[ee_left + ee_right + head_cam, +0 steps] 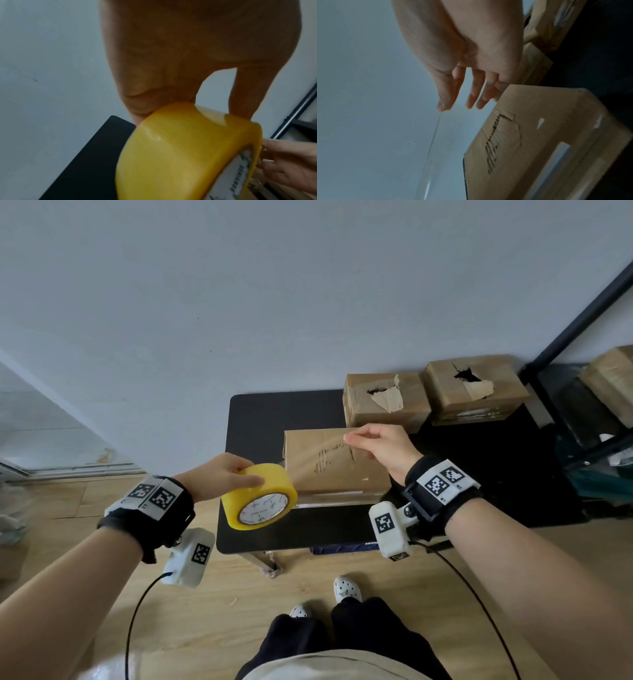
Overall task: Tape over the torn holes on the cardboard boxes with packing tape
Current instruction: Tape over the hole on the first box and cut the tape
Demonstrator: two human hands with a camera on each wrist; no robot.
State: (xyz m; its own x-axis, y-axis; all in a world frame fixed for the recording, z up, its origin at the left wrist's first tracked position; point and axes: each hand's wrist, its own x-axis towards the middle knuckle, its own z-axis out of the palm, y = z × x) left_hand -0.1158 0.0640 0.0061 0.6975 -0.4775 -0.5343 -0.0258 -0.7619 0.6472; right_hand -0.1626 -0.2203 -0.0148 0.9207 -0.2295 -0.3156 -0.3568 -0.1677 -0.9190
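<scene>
1. Wooden floor and grey wall surround a small black counter (260, 419).
2. My left hand (219, 474) curls round the yellow tape roll (259, 496): light, rigid, best gripped across its rim.
3. My right hand (380, 448) pinches the clear strip (318, 455) by its end; it looks thin, sticky, liable to fold on itself.
4. Below lies the nearest box (335, 463), light and stiff.
5. Beyond, two torn boxes (387, 400).

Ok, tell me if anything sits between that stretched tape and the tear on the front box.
Nothing visible does. The tape strip spans from the yellow roll in the left hand to the right hand, hanging in open air above the tear on the front box. The two torn boxes behind stand clear.
</scene>
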